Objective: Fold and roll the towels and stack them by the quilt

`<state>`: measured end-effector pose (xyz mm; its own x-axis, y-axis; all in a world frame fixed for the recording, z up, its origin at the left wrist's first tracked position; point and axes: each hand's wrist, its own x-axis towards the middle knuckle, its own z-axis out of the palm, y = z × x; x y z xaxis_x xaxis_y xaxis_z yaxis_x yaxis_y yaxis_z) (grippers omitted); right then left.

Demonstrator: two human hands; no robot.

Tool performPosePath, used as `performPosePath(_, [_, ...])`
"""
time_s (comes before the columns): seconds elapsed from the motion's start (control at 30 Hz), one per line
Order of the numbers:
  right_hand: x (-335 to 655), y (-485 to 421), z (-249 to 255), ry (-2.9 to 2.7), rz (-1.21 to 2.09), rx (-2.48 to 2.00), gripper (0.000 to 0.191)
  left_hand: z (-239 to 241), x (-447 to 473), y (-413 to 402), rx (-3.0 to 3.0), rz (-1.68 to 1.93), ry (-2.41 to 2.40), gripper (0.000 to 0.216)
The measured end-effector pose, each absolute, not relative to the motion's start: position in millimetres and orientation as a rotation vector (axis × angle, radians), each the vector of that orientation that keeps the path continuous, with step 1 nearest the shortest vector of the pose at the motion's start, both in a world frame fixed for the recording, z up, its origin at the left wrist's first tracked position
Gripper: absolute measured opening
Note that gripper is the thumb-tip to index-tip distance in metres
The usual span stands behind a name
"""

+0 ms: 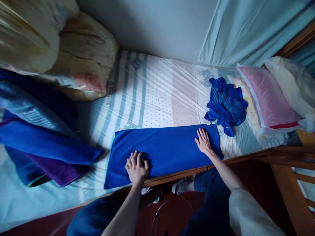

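A blue cloth [169,147], folded into a long flat rectangle, lies along the near edge of the bed. On its left part rests my left hand [137,166], the fingers bent and spread, pressing on the fabric. My right hand [203,140] lies flat near the cloth's right end with the fingers stretched out. Neither hand grips anything. Beyond my right hand sits a crumpled blue garment [227,103], apart from my fingers.
Folded blue and purple cloths [49,141] are piled at the left, below large stuffed bags [86,55]. A pink pillow [270,95] stands at the right end of the bed sheet [159,91]. A wooden bed rail [246,155] edges the near side; a curtain [236,29] hangs behind.
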<state>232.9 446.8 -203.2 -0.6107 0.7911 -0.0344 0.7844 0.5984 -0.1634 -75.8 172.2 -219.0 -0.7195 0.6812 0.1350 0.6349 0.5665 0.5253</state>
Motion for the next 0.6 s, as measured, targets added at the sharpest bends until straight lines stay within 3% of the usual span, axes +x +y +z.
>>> performPosePath(0.3, [270.3, 532.6, -190.2, -2.499, 0.287, -1.904, 0.065, -220.4, -76.3, 169.8, 1.151, 0.857, 2.684, 0.050])
performPosePath(0.43, [267.1, 476.1, -187.2, -2.546, 0.128, -1.743, 0.064, -220.3, -76.1, 170.4, 1.142, 0.868, 2.683, 0.050])
performPosePath(0.6, [305.9, 394.8, -198.2, -2.658, 0.153, -1.591, 0.063, -218.4, -75.8, 171.5, 1.134, 0.881, 2.662, 0.051])
